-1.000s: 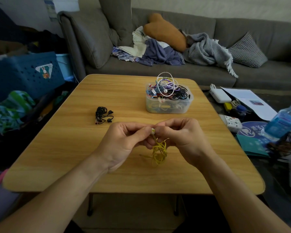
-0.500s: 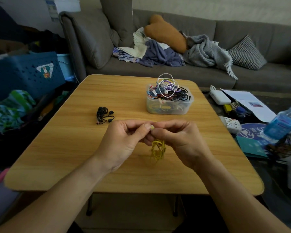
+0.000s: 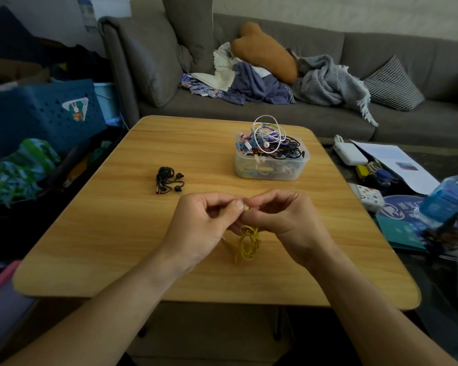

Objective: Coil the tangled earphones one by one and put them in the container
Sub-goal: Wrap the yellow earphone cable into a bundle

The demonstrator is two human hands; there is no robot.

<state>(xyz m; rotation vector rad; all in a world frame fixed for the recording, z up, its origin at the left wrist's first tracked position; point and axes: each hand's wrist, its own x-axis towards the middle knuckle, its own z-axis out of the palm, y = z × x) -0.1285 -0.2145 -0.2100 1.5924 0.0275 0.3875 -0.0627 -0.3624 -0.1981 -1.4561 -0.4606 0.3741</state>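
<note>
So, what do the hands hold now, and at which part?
Both the left hand and right hand pinch the yellow earphones at the top end; the coiled cable hangs below.

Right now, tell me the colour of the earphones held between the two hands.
Yellow: the earphones hang as a yellow cable bundle, best seen in the head view.

Yellow earphones (image 3: 247, 243) are dangling over a light wood-grain desk (image 3: 117, 233); black earphones (image 3: 168, 183) are lying nearby; a grey sofa (image 3: 328, 120) is carrying a houndstooth cushion (image 3: 393, 85).
</note>
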